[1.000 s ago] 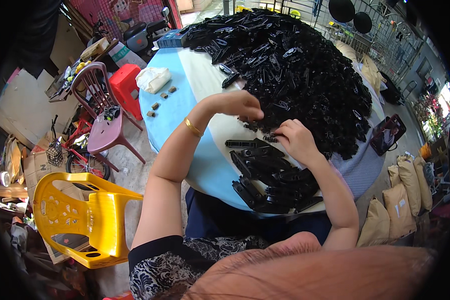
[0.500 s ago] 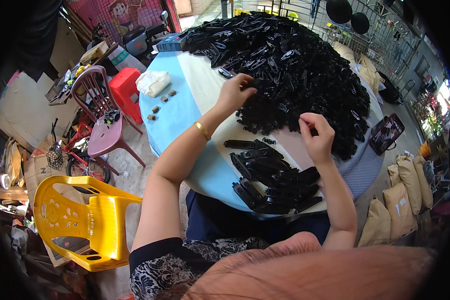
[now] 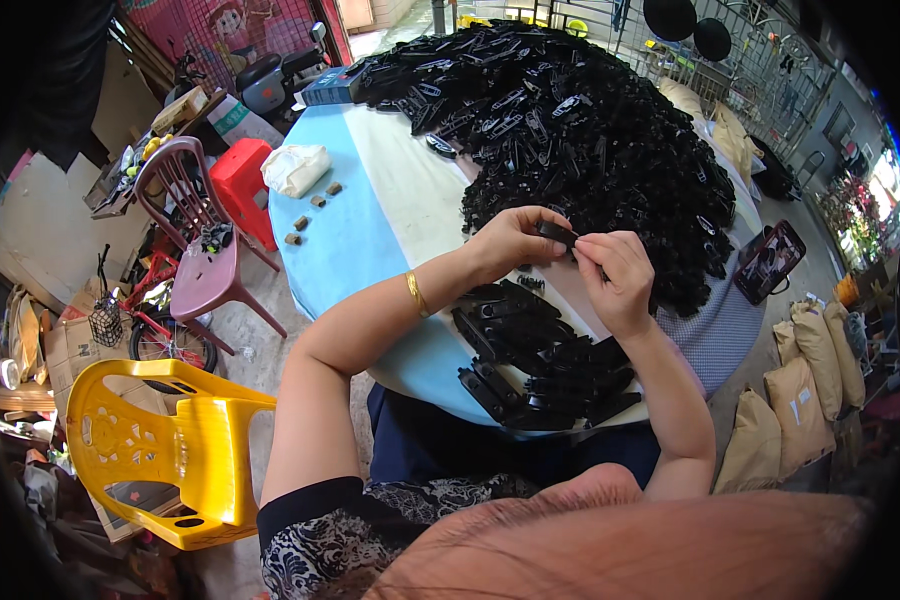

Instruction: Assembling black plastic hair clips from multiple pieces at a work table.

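Note:
Above the near side of the table my left hand [image 3: 518, 243] is closed on a long, narrow black plastic part [image 3: 556, 233]. Against that part's right end press the pinched fingertips of my right hand [image 3: 618, 275]; whether they hold a small piece as well is hidden. Just beyond both hands rises a big heap of black parts [image 3: 570, 130], some with pale shiny outlines. Between my forearms lies a smaller pile of larger, elongated black pieces [image 3: 540, 345]. A tiny dark coil-like piece [image 3: 531, 283] rests by the wrist of my left hand.
The round table [image 3: 325, 235] has a blue, cream and checked cover. On its left are a white bag [image 3: 296, 170], several small brown blocks [image 3: 301, 223] and a blue box [image 3: 328, 88]; a phone [image 3: 770, 262] stands at the right. A yellow chair [image 3: 210, 450] is at my left, tan sacks [image 3: 798, 405] at right.
My left hand has come back from the heap toward me and to the right, with a black part in it. My right hand has shifted slightly left and closer, and the two hands now meet.

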### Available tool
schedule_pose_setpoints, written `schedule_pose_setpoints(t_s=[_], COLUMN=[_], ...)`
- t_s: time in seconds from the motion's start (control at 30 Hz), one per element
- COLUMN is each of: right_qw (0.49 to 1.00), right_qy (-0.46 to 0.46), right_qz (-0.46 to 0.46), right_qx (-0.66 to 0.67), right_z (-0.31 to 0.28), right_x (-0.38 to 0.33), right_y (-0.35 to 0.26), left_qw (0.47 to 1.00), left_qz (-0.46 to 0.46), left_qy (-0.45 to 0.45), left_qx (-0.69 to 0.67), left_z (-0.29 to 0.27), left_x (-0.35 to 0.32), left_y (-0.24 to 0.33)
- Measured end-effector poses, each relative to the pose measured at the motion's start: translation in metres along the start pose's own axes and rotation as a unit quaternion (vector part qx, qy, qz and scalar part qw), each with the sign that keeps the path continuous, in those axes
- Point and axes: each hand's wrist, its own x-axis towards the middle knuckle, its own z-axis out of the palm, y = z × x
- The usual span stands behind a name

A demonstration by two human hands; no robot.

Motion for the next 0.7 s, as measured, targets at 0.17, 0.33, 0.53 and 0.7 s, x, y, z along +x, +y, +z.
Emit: schedule_pose_setpoints(t_s=[0.17, 0.33, 0.53, 0.7], right_qw=[1.000, 0.998, 0.986, 0.994], right_qy=[-0.010, -0.038, -0.012, 0.007], right_qz=[0.007, -0.016, 0.144, 0.080], right_qx=[-0.025, -0.049, 0.078, 0.077], right_z=[0.000, -0.002, -0.001, -0.008], right_x=[-0.001, -0.001, -0.004, 0.000], right_y=[0.000, 0.003, 0.001, 0.008], left_qw=[1.000, 1.000, 0.999, 0.997], left_qz=[-0.009, -0.007, 0.027, -0.012], left_qy=[0.012, 0.018, 0.011, 0.014], left_qx=[0.004, 0.021, 0.036, -0.074], left_z=[0.001, 0.002, 0.003, 0.016], left_x=[0.000, -0.001, -0.002, -0.005], left_y=[-0.001, -0.001, -0.004, 0.008])
